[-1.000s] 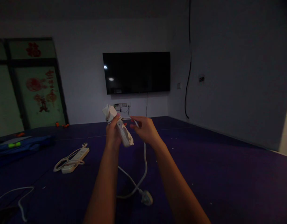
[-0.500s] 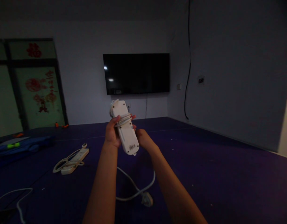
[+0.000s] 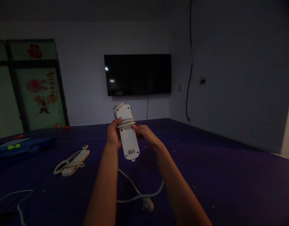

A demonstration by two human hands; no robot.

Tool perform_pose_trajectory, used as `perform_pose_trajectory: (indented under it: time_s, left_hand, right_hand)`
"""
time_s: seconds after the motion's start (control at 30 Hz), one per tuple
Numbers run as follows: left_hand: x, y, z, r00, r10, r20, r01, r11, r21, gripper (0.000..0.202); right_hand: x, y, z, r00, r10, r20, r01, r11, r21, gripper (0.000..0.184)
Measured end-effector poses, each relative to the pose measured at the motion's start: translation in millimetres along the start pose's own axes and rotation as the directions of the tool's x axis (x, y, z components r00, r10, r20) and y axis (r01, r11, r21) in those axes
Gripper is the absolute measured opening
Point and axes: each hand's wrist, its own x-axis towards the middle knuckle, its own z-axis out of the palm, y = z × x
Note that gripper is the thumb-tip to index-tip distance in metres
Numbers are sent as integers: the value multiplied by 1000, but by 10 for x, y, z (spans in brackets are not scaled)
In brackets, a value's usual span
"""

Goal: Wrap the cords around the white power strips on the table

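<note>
A white power strip (image 3: 129, 141) is held up in front of me, its underside with screws and a barcode label facing me. Several turns of white cord (image 3: 126, 122) wrap around its middle. My left hand (image 3: 113, 133) grips the strip from the left, thumb over the front edge by the turns. At the right edge, my right hand (image 3: 144, 133) has its thumb against the wound cord; its other fingers are mostly hidden. Below, loose cord (image 3: 132, 183) crosses the purple surface beside a white plug (image 3: 148, 204) and passes behind my right forearm.
To the left lies another white power strip (image 3: 75, 163) with cord loosely around it. Blue fabric (image 3: 38, 146) with a bright green item (image 3: 14, 146) lies farther left. A thin white cable (image 3: 19, 201) is at lower left. A television (image 3: 138, 75) hangs on the far wall.
The power strip has turned more upright and shifted slightly right and down. My right hand has risen, bringing its thumb to the wound cord. The loose loop below has swung right.
</note>
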Motion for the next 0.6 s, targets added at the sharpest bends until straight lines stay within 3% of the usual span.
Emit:
perform_pose_trajectory:
  time_s: [0.17, 0.27, 0.43, 0.5, 0.6]
  left_hand:
    - [-2, 6, -15, 993, -106, 58, 104, 994, 36, 52]
    - [16, 1, -36, 993, -121, 15, 118, 986, 117, 47]
    - [112, -65, -90, 986, 83, -143, -41, 961, 274, 46]
    - [151, -100, -100, 940, 216, -264, -117, 931, 346, 47]
    - [183, -146, -65, 834, 412, -367, -248, 875, 417, 48]
  right_hand:
    - [-80, -161, -22, 995, -90, 49, 93, 994, -63, 33]
    - [-108, -201, -54, 990, -140, -3, 138, 983, -124, 33]
    - [-82, -179, -68, 962, -231, -144, 180, 938, -297, 37]
    - [-62, -173, -37, 930, -277, -242, 158, 894, -418, 39]
    - [-56, -192, 65, 830, -390, -398, 77, 787, -612, 39]
